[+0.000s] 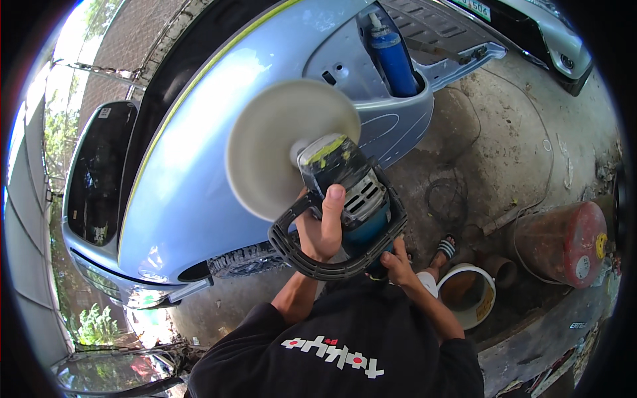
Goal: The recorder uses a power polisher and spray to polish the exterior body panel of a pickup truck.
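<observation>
A car polisher (338, 172) with a black loop handle is held in front of my body. Its round off-white pad (262, 152) looks smeared as if spinning and lies over the light-blue car body panel (186, 152); whether it touches the paint I cannot tell. My left hand (323, 232) is closed on the loop handle near the head, thumb pointing up along the housing, other fingers mostly hidden. At the rear end of the polisher, my right hand (397, 263) is wrapped round the grip. A blue bottle (398, 63) stands in a recess at the car's corner.
Yellow masking tape (199, 74) edges the panel, with a tyre (244, 263) below it. To the right are a white bucket (490, 302), a rusty red drum (564, 242) and cable (446, 199) on the concrete. Another vehicle (564, 50) stands at the far right.
</observation>
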`<state>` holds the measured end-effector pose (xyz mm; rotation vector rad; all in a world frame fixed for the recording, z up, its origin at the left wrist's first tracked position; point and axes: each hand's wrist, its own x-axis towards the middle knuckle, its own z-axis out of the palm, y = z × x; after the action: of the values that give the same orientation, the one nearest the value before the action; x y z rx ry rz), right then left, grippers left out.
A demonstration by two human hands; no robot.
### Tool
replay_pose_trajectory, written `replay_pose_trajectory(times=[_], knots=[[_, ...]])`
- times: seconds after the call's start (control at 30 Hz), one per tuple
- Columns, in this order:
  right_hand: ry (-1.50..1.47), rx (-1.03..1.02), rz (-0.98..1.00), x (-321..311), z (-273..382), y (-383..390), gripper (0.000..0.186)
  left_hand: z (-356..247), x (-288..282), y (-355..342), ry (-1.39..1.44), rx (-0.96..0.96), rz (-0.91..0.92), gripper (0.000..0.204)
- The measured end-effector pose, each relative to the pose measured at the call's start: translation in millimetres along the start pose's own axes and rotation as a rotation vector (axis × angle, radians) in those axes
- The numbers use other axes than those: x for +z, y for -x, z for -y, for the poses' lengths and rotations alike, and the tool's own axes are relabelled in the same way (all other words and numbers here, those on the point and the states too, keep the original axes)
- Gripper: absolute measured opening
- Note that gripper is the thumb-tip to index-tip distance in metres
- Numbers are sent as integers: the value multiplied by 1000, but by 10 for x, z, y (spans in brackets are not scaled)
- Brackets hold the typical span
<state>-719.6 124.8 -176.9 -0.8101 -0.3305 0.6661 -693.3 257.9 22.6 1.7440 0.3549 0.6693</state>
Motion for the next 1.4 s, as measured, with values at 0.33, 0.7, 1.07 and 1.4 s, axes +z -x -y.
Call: replay_pose_trajectory(times=[0.33, 0.7, 1.07, 1.4], knots=[[-24, 5, 391, 142, -79, -510, 87, -146, -340, 145, -61, 140, -176, 49], [454, -110, 44, 113, 1074, -70, 103, 131, -180, -100, 480, -142, 13, 67], [556, -122, 135, 582, 899, -368, 117, 226, -700, 35, 567, 47, -246, 78], [987, -15, 305, 618, 1200, -443, 104, 608, -920, 591, 926, -243, -307, 115]])
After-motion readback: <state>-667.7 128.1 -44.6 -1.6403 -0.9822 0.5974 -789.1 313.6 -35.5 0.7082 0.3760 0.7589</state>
